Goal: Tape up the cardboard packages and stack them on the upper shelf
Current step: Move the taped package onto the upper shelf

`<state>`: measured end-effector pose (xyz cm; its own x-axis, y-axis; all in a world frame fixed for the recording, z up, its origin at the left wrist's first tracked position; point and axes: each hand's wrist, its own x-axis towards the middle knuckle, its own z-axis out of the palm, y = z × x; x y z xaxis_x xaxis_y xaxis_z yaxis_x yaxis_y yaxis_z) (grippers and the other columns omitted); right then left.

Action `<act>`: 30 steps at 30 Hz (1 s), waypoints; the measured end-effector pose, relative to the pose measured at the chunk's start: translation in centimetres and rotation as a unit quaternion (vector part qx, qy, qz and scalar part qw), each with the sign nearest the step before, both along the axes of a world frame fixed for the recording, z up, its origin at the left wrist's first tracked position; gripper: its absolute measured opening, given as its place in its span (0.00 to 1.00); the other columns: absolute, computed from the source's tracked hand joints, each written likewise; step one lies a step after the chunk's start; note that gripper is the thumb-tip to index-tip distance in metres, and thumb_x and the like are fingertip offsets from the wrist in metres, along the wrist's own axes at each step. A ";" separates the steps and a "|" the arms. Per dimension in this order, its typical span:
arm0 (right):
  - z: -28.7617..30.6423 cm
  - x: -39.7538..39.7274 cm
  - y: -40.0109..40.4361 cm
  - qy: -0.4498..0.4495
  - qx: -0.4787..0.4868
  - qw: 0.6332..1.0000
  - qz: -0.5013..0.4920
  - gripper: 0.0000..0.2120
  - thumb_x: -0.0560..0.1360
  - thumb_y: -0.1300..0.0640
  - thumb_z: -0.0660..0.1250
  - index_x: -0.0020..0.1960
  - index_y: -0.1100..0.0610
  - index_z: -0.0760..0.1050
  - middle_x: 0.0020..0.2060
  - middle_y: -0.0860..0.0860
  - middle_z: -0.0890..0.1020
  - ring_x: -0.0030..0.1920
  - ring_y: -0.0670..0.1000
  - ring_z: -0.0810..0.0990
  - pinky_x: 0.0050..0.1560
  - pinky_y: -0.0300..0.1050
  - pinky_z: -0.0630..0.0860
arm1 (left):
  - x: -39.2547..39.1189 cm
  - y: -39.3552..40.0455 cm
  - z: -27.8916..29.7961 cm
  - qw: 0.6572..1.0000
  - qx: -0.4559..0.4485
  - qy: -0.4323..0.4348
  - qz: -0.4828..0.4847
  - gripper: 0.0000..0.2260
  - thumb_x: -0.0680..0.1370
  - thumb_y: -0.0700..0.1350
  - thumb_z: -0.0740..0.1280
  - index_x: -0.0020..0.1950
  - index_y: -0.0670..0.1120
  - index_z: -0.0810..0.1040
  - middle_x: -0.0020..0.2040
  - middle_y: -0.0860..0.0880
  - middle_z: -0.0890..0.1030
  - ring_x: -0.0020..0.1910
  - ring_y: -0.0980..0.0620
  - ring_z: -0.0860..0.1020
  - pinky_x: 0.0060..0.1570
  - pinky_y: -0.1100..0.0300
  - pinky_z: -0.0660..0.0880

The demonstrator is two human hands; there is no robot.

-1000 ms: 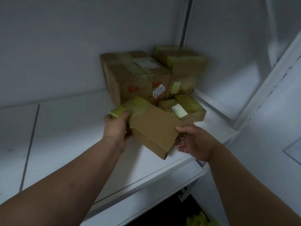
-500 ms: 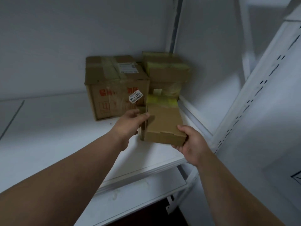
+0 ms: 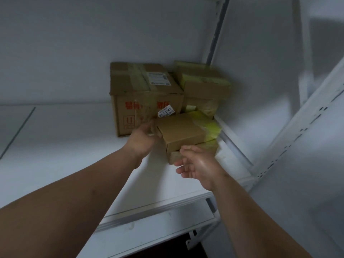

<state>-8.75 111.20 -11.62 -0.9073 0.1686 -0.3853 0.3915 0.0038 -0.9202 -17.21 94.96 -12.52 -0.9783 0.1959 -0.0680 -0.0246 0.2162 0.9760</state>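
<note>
A small cardboard box (image 3: 182, 131) with yellow tape on its far end lies on top of another small taped box (image 3: 211, 147) on the white upper shelf (image 3: 65, 138). My left hand (image 3: 142, 139) reaches to the top box's left side, its blurred fingers stretched out against that side. My right hand (image 3: 197, 164) hovers just in front of the lower box with the palm turned left and the fingers relaxed, holding nothing.
A large brown carton (image 3: 145, 101) with red print and white labels stands behind the small boxes. To its right, two more taped boxes (image 3: 204, 84) are stacked in the back corner. A white perforated upright (image 3: 297, 131) bounds the shelf on the right.
Both hands carried the small box forward and set it on the lower small box. My right hand has let go and pulled back; my left hand stays at the box's side.
</note>
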 end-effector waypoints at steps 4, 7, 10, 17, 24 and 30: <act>0.0 -0.5 -2.3 0.010 0.025 1.000 -0.001 0.07 0.81 0.58 0.65 0.58 0.55 0.75 0.34 0.56 0.81 0.30 0.51 0.76 0.32 0.42 0.71 | -0.1 -3.0 -0.8 0.999 -0.006 -0.037 0.002 0.16 0.79 0.46 0.68 0.67 0.52 0.74 0.62 0.51 0.76 0.60 0.50 0.75 0.60 0.55 0.74; 0.2 -0.9 -5.2 -0.005 0.020 0.999 0.027 0.06 0.81 0.57 0.65 0.56 0.57 0.76 0.37 0.56 0.80 0.31 0.51 0.75 0.32 0.42 0.71 | -0.6 -6.5 -1.3 0.999 -0.020 -0.040 0.011 0.18 0.80 0.46 0.67 0.70 0.49 0.73 0.65 0.49 0.76 0.63 0.48 0.74 0.66 0.51 0.72; -0.1 -1.5 -9.3 -0.016 0.036 0.997 0.064 0.07 0.80 0.55 0.66 0.56 0.57 0.77 0.40 0.57 0.81 0.33 0.51 0.77 0.35 0.42 0.73 | -0.9 -11.0 -1.4 0.999 -0.024 -0.040 0.022 0.18 0.80 0.46 0.68 0.70 0.50 0.73 0.64 0.50 0.77 0.62 0.49 0.75 0.66 0.50 0.72; -2.4 -2.6 -20.8 -0.022 0.046 0.988 0.145 0.09 0.80 0.56 0.66 0.58 0.56 0.77 0.42 0.55 0.83 0.37 0.50 0.80 0.40 0.42 0.75 | 0.2 -23.3 -1.6 0.995 -0.048 -0.029 0.088 0.18 0.79 0.46 0.68 0.69 0.49 0.74 0.64 0.49 0.77 0.62 0.50 0.76 0.65 0.50 0.73; -2.4 -2.9 -32.8 -0.009 0.097 0.956 0.278 0.06 0.80 0.59 0.63 0.54 0.57 0.78 0.44 0.54 0.82 0.39 0.50 0.79 0.42 0.42 0.75 | 4.8 -35.7 -1.6 0.970 -0.055 -0.015 0.235 0.16 0.79 0.45 0.68 0.67 0.48 0.76 0.60 0.49 0.79 0.57 0.49 0.77 0.60 0.54 0.74; -2.2 -0.8 -43.6 0.009 0.111 0.932 0.346 0.06 0.80 0.60 0.63 0.51 0.56 0.78 0.45 0.53 0.82 0.39 0.49 0.79 0.42 0.41 0.75 | 10.3 -46.5 -1.4 0.942 -0.072 -0.020 0.328 0.15 0.79 0.45 0.67 0.66 0.49 0.76 0.60 0.50 0.79 0.59 0.48 0.77 0.64 0.49 0.74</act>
